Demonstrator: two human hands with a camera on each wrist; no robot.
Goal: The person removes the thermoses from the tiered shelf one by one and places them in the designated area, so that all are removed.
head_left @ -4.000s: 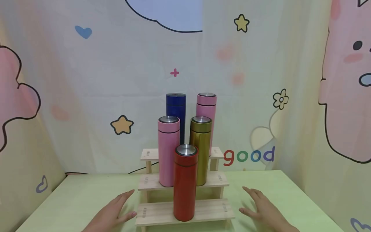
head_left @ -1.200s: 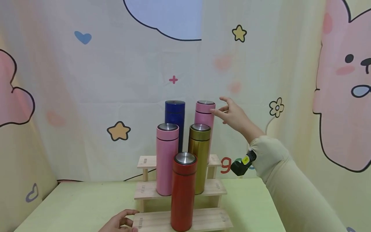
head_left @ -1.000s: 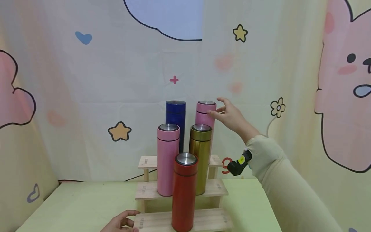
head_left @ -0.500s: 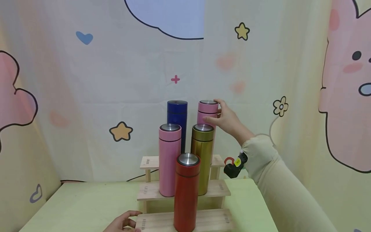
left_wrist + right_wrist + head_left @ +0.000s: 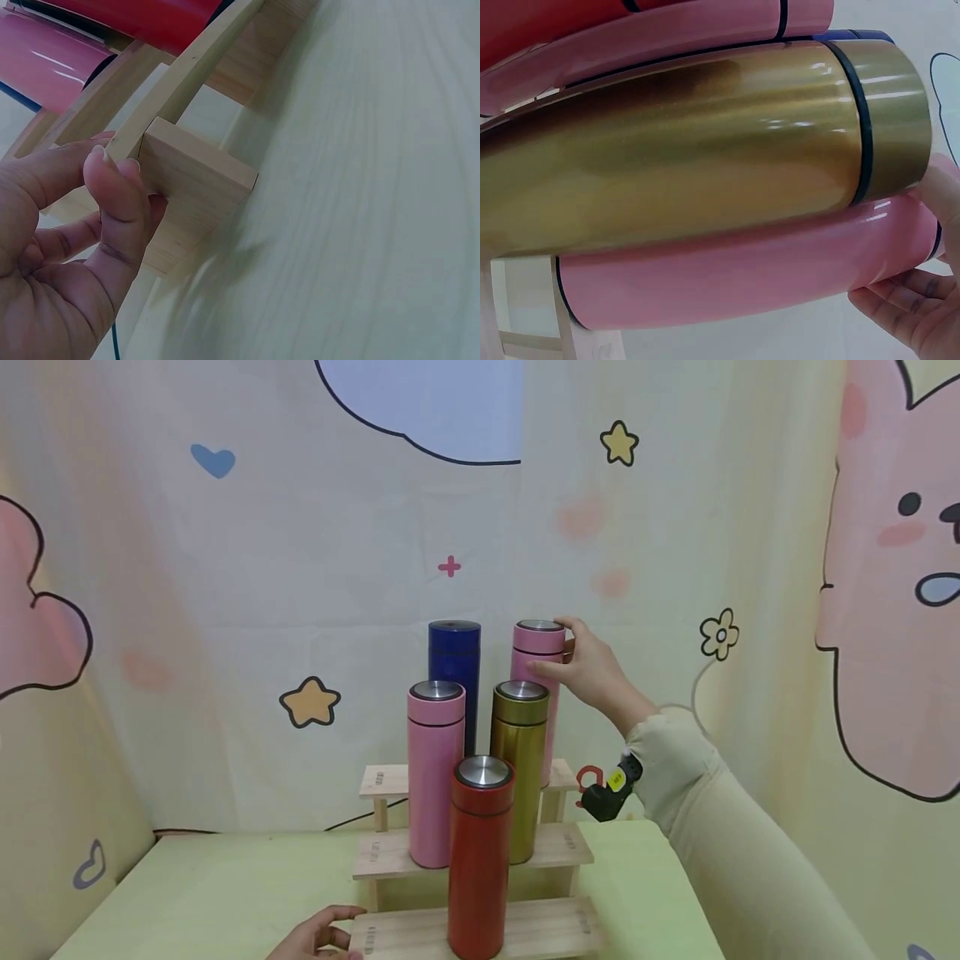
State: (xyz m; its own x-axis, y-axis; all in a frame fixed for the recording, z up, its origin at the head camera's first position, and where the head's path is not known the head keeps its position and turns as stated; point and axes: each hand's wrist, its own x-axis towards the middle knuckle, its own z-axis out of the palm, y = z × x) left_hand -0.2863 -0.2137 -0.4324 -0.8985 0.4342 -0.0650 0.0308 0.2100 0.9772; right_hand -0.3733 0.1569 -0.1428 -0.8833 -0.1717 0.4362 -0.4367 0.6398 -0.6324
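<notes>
My right hand [image 5: 596, 675] grips the upper part of the rear pink thermos bottle [image 5: 534, 640], thumb in front and fingers round its right side. This bottle is at the right of the rack's top step, partly hidden by a gold bottle [image 5: 517, 743]. In the right wrist view, the fingers [image 5: 900, 307] curl near its lid. Low on the left, my left hand [image 5: 313, 935] pinches the end of the bottom step of a wooden three-step rack [image 5: 405, 928]. The left wrist view shows its thumb [image 5: 112, 180] at the board's edge, above a wooden leg [image 5: 199, 161].
A red bottle [image 5: 478, 868] stands upright on the bottom step. Another pink bottle [image 5: 435, 777] shares the middle step with the gold one, and a blue bottle [image 5: 454, 647] stands at the top left. A printed cloth [image 5: 360, 552] hangs behind the pale green table [image 5: 210, 885].
Both hands were open beside the rack. The right hand has risen and closed round the rear pink bottle, which now sits slightly further right. My left hand has taken the bottom step's left end.
</notes>
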